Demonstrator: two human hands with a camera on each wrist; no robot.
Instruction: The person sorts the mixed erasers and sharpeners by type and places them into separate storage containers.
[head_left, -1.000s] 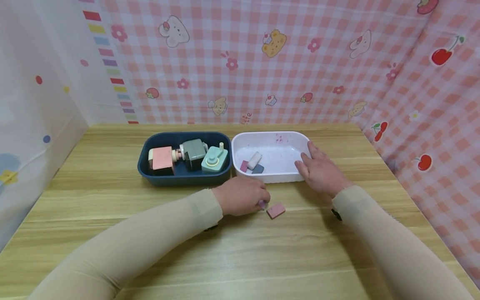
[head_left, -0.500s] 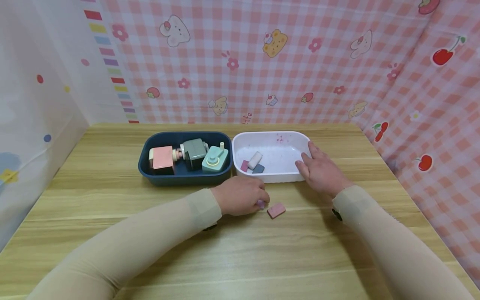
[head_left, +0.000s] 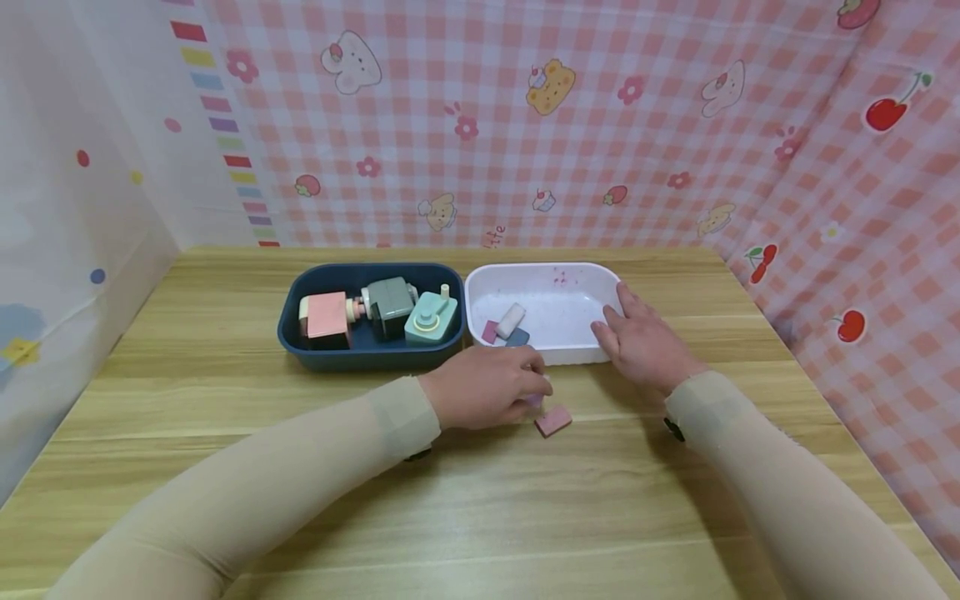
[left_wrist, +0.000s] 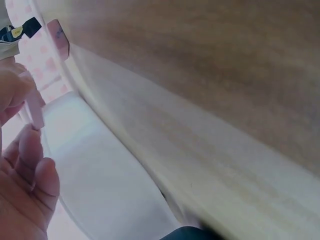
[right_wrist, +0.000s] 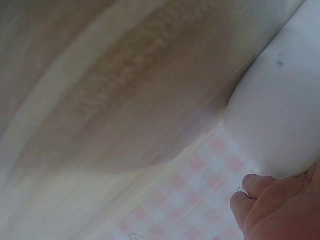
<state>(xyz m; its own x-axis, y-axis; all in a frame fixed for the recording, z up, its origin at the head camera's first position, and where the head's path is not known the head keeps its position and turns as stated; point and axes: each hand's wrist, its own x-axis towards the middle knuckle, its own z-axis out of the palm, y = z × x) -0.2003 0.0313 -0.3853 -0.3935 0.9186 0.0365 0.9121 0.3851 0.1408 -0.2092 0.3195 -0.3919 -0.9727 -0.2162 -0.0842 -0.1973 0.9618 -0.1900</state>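
Two hands at paired bins on a table (head_left: 225, 467), a small eraser pinched in the left.

The white bin (head_left: 542, 271) stands just at 3 o'clock of the blue bin (head_left: 360, 357), the two touching. The right hand (head_left: 643, 345) lies with straight fingers against the white bin's 3 o'clock wall, steadying it. The left hand (head_left: 483, 386), at the bin's 6 o'clock, pinches a pale pink eraser (left_wrist: 35, 107) between thumb and fingertips, just off the table; a second pink eraser (head_left: 553, 420) lies flat at 4 o'clock of that hand. The held piece is judged very light, stiff with slight give, rubbery rather than slippery, and not fragile; being thin and flat, it is best taken by its two long edges.
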